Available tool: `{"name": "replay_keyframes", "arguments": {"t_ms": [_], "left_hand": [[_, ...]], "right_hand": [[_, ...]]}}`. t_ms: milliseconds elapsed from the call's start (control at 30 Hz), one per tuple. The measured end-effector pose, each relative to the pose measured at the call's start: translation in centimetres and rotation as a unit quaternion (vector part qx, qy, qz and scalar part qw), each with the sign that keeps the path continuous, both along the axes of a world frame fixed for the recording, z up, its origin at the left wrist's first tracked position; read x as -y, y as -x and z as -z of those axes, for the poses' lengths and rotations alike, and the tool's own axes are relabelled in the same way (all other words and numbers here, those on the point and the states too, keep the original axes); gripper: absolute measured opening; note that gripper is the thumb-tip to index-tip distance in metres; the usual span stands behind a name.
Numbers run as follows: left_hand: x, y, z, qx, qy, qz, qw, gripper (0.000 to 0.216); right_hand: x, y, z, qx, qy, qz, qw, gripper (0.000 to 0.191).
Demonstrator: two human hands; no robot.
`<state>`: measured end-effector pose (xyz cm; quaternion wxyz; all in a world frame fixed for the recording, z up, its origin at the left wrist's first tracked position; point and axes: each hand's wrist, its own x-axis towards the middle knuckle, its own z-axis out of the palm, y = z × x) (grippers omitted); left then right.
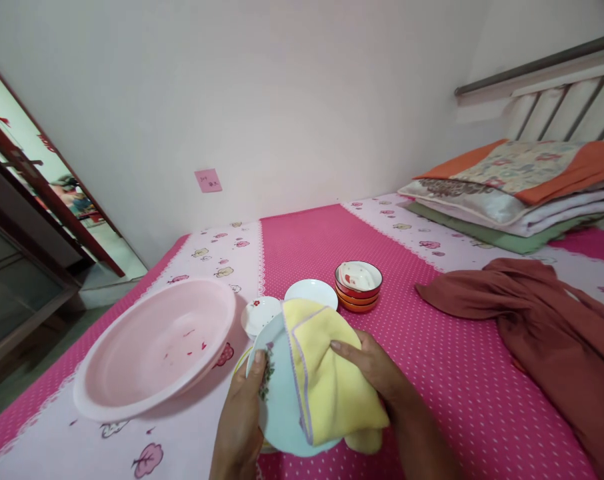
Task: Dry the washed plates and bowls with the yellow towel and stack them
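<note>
My left hand (245, 407) is closed on the left rim of a white plate (277, 407) with a leafy floral print, its thumb on the face. A yellow cloth (332, 380) with purple edging drapes over the plate's right side. My right hand (375, 367) grips the cloth against the plate, thumb on top and the other fingers hidden. Part of a yellow-rimmed plate (241, 360) shows below the held plate. Just beyond are a small white dish (259, 315) with red flowers, a plain white plate (312, 291) and a stack of orange-red bowls (358, 303).
A large pink basin (157, 347) stands on the left of the pink patterned bedspread (307, 240). A reddish-brown garment (537, 333) lies at right, with stacked pillows and folded bedding (512, 180) behind it. A white wall (292, 113) rises at the back.
</note>
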<state>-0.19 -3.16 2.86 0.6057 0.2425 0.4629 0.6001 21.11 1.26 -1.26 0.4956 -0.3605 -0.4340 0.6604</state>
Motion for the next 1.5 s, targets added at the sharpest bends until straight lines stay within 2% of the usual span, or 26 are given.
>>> {"name": "replay_keyframes", "arguments": {"t_ms": [133, 267, 367, 467, 533, 667, 800, 900, 1033, 1167, 1267, 1400, 1500], "left_hand": [[-0.2, -0.6, 0.2, -0.012, 0.002, -0.058, 0.998, 0.041], [-0.4, -2.0, 0.1, 0.059, -0.008, -0.122, 0.991, 0.037], [-0.3, -3.6, -0.1, 0.082, -0.031, -0.196, 0.977, 0.044], [0.0, -4.9, -0.1, 0.079, 0.002, -0.251, 0.965, 0.054], [0.0, -4.9, 0.1, 0.099, 0.001, -0.235, 0.967, 0.054], [-0.4, -2.8, 0.4, 0.125, -0.074, -0.132, 0.98, 0.049], [-0.4, -0.4, 0.1, 0.024, -0.042, -0.069, 0.996, 0.055], [0.0, -0.2, -0.4, -0.05, -0.005, -0.042, 0.998, 0.059], [0.3, -1.0, -0.7, -0.084, -0.012, -0.078, 0.993, 0.055], [-0.1, -1.8, -0.2, -0.04, -0.005, -0.16, 0.986, 0.046], [-0.4, -2.2, 0.2, -0.006, -0.021, -0.21, 0.977, 0.045], [-0.6, -2.6, 0.6, 0.017, -0.031, -0.239, 0.97, 0.056], [-0.6, -2.2, 0.8, -0.008, -0.037, -0.219, 0.975, 0.057]], "right_hand": [[-0.3, 0.5, -0.3, -0.041, -0.003, 0.009, 0.999, 0.05], [-0.6, 1.3, 0.0, -0.072, 0.01, 0.024, 0.997, 0.049], [-0.8, 3.2, 0.7, -0.113, 0.023, 0.013, 0.993, 0.054], [-0.9, 5.1, 1.3, -0.158, 0.031, 0.016, 0.987, 0.06], [-0.9, 5.5, 1.4, -0.161, 0.03, 0.021, 0.986, 0.061], [-0.7, 3.3, 0.9, -0.105, 0.015, 0.026, 0.994, 0.057], [-0.1, 0.4, 0.2, -0.025, 0.013, 0.019, 0.999, 0.049], [0.3, -0.3, 0.1, -0.02, 0.018, 0.002, 1.0, 0.054], [0.3, 0.4, -0.1, -0.066, 0.012, -0.007, 0.998, 0.052], [0.1, 1.5, 0.0, -0.101, 0.006, -0.015, 0.995, 0.052], [0.1, 2.0, 0.5, -0.104, 0.001, -0.046, 0.993, 0.055], [0.4, 2.0, 0.6, -0.092, -0.012, -0.099, 0.991, 0.053], [0.5, 1.7, 0.4, -0.083, -0.021, -0.084, 0.993, 0.053]]}}
